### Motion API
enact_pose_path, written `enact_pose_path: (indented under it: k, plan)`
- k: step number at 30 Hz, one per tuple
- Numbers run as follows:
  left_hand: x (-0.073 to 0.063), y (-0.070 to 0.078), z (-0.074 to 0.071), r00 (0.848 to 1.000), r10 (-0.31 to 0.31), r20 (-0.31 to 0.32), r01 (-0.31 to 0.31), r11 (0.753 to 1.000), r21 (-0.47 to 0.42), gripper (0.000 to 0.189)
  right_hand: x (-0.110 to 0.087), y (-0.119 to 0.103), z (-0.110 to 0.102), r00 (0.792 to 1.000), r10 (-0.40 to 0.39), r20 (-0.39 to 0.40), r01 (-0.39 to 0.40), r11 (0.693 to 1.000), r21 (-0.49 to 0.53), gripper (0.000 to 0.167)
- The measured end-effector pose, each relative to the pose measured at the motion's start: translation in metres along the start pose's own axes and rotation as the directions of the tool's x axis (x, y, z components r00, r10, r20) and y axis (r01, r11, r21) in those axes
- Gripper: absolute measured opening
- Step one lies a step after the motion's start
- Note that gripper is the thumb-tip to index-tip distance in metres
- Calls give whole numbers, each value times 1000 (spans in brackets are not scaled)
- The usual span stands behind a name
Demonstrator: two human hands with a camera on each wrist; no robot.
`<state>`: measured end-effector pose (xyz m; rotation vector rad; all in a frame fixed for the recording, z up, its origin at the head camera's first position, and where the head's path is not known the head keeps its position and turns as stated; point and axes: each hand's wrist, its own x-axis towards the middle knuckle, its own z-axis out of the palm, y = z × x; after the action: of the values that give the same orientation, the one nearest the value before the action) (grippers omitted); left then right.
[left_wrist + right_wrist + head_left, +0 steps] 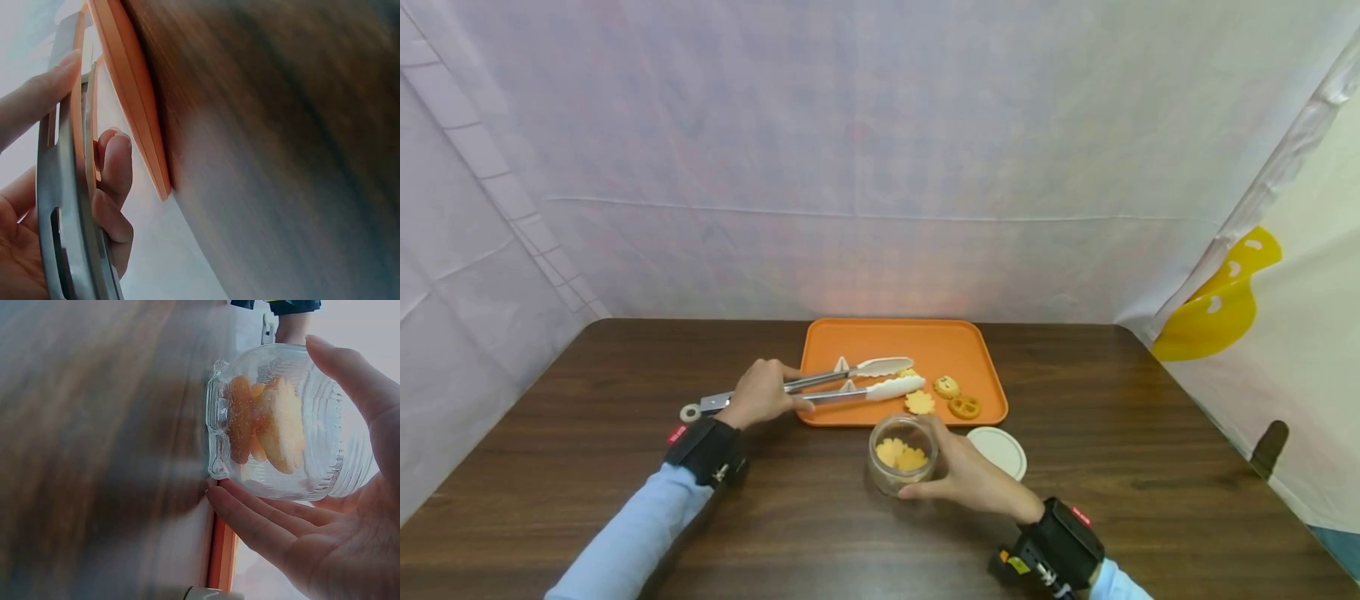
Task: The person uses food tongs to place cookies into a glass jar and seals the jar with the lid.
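Observation:
My left hand (763,393) grips a pair of metal tongs (842,396), fingers and thumb around its two arms. Its pale scalloped tips lie spread apart over the orange tray (850,335), near a cookie (908,373) they partly cover. Below them is a flower-shaped cookie (919,403). At the tray's near side my right hand (970,475) holds a clear glass jar (319,425), thumb on one side and fingers on the other. The jar is upright and lidless on the table, with yellow cookies (901,454) at its bottom.
A round cookie with a face (946,387) and a pretzel-shaped one (964,407) lie at the tray's right. Just behind my right hand, a white round lid (1000,450) rests on the dark wooden table (1150,467). White cloth (880,167) hangs behind the table.

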<state>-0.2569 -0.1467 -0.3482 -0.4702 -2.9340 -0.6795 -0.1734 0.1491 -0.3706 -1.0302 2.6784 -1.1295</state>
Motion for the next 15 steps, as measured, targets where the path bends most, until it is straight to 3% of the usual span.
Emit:
enact_pose_path:
  k: [5,15]
  plan:
    - [1,1,1,1000,-8,-5,8,1000,-15,58,-1,-1,0,1000,-15,9,15,1000,-5,101]
    - [-6,2,-5,999,13,-49,-15,998,-57,57,0,-2,-1,1000,2,2,-2,1000,8,88]
